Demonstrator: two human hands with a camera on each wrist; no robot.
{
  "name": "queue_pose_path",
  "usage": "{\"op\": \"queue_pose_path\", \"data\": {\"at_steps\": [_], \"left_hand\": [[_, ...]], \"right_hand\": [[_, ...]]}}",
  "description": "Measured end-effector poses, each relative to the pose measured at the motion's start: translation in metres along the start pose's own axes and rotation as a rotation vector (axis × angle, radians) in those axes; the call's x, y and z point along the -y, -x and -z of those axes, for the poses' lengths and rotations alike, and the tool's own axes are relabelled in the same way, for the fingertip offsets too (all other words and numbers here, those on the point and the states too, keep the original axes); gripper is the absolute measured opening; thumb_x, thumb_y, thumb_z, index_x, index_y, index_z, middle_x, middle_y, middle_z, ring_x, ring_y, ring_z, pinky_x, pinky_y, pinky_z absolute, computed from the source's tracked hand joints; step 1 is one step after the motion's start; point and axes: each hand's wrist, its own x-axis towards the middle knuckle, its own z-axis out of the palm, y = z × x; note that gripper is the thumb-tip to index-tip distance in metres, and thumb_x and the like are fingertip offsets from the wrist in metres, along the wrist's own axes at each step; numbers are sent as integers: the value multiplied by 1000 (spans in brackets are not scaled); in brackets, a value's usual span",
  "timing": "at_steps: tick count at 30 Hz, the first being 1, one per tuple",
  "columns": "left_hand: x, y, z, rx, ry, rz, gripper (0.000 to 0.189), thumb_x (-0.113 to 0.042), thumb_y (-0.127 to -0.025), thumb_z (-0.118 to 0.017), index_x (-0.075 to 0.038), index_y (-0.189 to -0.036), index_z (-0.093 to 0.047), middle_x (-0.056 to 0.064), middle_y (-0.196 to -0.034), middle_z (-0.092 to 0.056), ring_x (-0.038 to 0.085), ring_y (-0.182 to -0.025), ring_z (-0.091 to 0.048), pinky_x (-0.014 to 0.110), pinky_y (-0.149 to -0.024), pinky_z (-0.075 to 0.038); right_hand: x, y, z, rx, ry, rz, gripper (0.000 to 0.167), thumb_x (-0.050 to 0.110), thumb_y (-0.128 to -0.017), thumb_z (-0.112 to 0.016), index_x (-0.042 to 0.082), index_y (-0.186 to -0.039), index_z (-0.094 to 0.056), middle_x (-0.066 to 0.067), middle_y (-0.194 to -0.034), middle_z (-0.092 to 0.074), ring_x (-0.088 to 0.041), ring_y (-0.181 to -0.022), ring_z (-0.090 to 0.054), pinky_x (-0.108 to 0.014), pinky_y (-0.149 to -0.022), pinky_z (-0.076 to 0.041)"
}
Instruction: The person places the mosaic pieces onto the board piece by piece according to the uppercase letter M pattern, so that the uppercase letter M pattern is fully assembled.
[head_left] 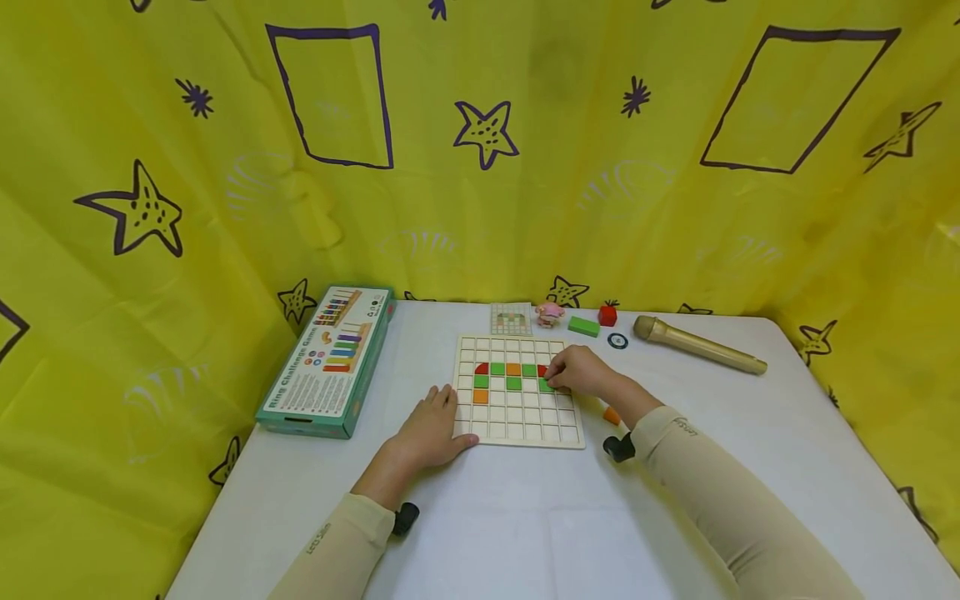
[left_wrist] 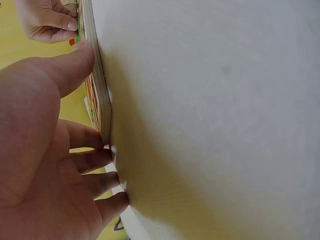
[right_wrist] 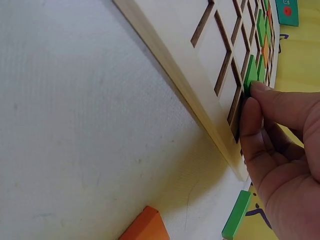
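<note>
A pale wooden grid board (head_left: pixel 525 425) lies on the white table, with several green, orange and red pieces set in its upper squares. My left hand (head_left: pixel 429 429) rests at the board's near left corner, thumb at the front edge and the fingers along the left side. Over the board's right side, my right hand (head_left: pixel 577 371) pinches a green block (right_wrist: pixel 250 72) between thumb and forefinger, down at the grid. One red piece (head_left: pixel 542 370) is partly hidden by that hand. Beneath the right forearm lies an orange block (head_left: pixel 611 415), just off the board.
Behind the board are a printed pattern card (head_left: pixel 512 321), a pink figurine (head_left: pixel 550 313), a loose green block (head_left: pixel 583 326), a red block (head_left: pixel 607 316) and a round token (head_left: pixel 618 340). A gold microphone (head_left: pixel 697 343) lies at right; a game box (head_left: pixel 322 358) at left. Yellow curtains surround the table.
</note>
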Motion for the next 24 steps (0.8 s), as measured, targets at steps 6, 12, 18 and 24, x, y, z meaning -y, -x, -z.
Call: {"op": "queue_pose_path", "data": {"at_steps": [6, 12, 18, 24], "left_hand": [[1, 0, -1, 0, -4, 5, 93, -54, -95, -63, 8, -154, -28, 22, -162, -26, 40, -150, -20, 49, -120, -24], [1, 0, -1, 0, -6, 7, 93, -54, -95, -62, 8, -154, -28, 22, -162, -26, 40, -150, -20, 48, -120, -24], [-1, 3, 1, -8, 9, -2, 92, -53, -95, -63, 10, -153, -30, 23, -161, -28, 41, -149, -21, 48, -120, -24], [-1, 2, 1, -8, 0, -2, 92, -53, -95, -63, 9, -153, -30, 23, -161, -28, 41, -149, -21, 49, -120, -25]], "right_hand": [[-1, 1, -2, -7, 6, -9, 4, 9, -91, -75, 6, -92, -77, -1, -85, -70, -17, -76, -55, -26, -65, -49], [-2, 2, -4, -27, 10, -10, 4, 9, -91, -74, 7, -92, -77, 0, -86, -70, -18, -80, -55, -27, -68, -49], [-5, 4, -5, -45, -11, 4, 4, 9, -92, -74, 8, -93, -77, -1, -91, -71, -21, -89, -55, -32, -79, -51], [-9, 7, -6, -72, -29, 8, 3, 10, -92, -74, 10, -95, -76, -1, -95, -70, -23, -93, -55, -38, -89, -50]]}}
